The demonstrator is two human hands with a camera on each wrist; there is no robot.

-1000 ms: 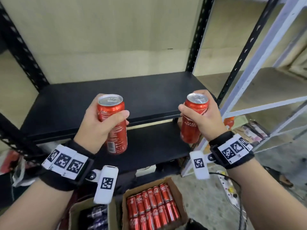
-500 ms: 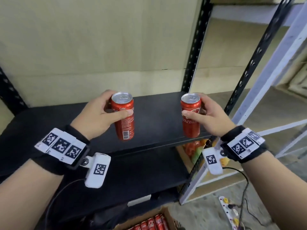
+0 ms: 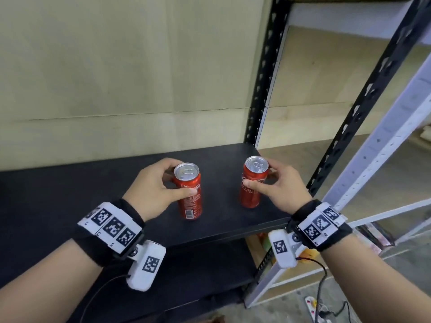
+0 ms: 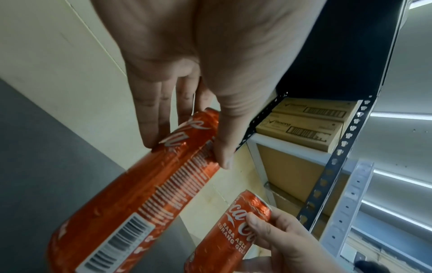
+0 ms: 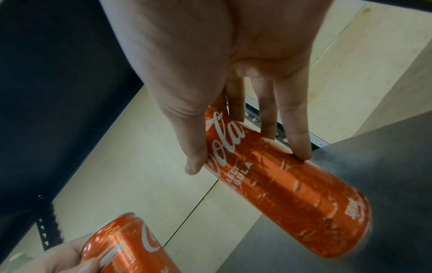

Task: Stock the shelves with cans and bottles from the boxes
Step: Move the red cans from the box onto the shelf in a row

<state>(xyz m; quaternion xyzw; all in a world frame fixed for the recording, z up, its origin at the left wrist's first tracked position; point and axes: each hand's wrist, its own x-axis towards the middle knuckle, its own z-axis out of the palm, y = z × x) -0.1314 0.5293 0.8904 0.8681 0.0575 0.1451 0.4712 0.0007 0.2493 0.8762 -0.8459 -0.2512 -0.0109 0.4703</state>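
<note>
Two red cola cans are held upright over the right part of the black shelf (image 3: pixel 70 194). My left hand (image 3: pixel 173 183) grips the left can (image 3: pixel 189 199) near its top, thumb in front and fingers behind. My right hand (image 3: pixel 268 180) grips the right can (image 3: pixel 251 190) the same way. The bottoms of the cans are at or just above the shelf surface; I cannot tell if they touch it. The left wrist view shows my left hand (image 4: pixel 187 147) on its can (image 4: pixel 145 194), with the other can (image 4: pixel 231 230) beyond. The right wrist view shows my right hand (image 5: pixel 247 158) on its can (image 5: pixel 287 188).
A black slotted upright (image 3: pixel 261 89) stands at the shelf's back right corner. Beside it on the right is a white shelving unit (image 3: pixel 373 159). A lower black shelf (image 3: pixel 198 264) lies beneath. Cardboard boxes (image 4: pixel 304 129) sit on a higher shelf. A power strip (image 3: pixel 314 308) lies on the floor.
Both hands have carried their cans forward and down, from in front of the shelf to over its surface. The boxes of cans on the floor have dropped out of view.
</note>
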